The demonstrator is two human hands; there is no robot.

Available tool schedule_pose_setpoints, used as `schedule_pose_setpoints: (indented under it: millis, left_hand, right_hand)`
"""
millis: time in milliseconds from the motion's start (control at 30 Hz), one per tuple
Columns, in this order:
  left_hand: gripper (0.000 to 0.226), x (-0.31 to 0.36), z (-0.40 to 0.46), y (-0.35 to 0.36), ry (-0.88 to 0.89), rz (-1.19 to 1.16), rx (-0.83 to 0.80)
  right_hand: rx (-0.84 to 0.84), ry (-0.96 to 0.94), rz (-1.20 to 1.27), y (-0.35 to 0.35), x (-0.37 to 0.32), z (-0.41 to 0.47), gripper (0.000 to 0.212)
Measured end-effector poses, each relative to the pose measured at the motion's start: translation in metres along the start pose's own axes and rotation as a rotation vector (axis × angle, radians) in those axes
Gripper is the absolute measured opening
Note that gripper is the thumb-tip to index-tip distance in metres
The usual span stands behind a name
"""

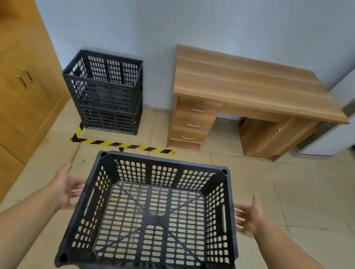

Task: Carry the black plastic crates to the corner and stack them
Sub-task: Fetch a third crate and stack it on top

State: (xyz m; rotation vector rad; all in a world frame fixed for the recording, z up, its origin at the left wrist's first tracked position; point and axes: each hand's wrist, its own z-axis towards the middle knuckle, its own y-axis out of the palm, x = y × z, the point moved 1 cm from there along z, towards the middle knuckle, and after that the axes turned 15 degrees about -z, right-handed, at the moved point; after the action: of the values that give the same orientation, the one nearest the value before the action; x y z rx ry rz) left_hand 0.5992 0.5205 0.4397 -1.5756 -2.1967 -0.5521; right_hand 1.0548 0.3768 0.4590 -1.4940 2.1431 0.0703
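A black plastic crate (153,217), empty and open side up, fills the lower middle of the view, with both forearms reaching forward along its short sides. The left hand (66,188) sits just beside the crate's left wall, palm turned inward toward the slot handle, fingers spread and loosely extended, thumb raised; whether the fingertips touch the wall cannot be told. The right hand (249,216) mirrors it beside the crate's right wall, palm inward, fingers spread and pointing at the handle slot, thumb up, a thin gap showing between fingertips and plastic. Neither hand closes on anything. Beyond the crate's far rim, a strip of yellow-and-black floor tape (123,145) crosses the tiles, and past that, further left, a stack of black crates (104,92) stands in the corner against the pale wall. A wooden desk (246,84) stands beyond the crate's far right corner, and a wooden cabinet (8,89) lines its left.
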Motion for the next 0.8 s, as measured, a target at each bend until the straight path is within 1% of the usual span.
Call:
schedule_pose_setpoints:
  millis: [167, 300, 400, 533, 800]
  left_hand:
    - [0.077, 0.028, 0.011, -0.022, 0.003, -0.114, 0.025]
    - [0.074, 0.058, 0.02, -0.039, 0.016, -0.184, 0.03]
    - [0.074, 0.087, 0.03, -0.053, 0.016, -0.209, 0.021]
    - [0.074, 0.136, 0.048, -0.077, 0.012, -0.258, 0.011]
    - [0.078, 0.256, 0.078, -0.127, 0.045, -0.24, 0.004]
  right_hand:
    - [-0.035, -0.03, -0.099, 0.032, -0.066, 0.007, 0.085]
    - [-0.032, -0.066, -0.134, 0.07, -0.112, 0.001, 0.079]
    - [-0.034, -0.083, -0.158, 0.105, -0.144, -0.003, 0.08]
    - [-0.021, -0.108, -0.178, 0.16, -0.183, -0.009, 0.081]
    - [-0.001, -0.153, -0.164, 0.277, -0.255, -0.026, 0.081]
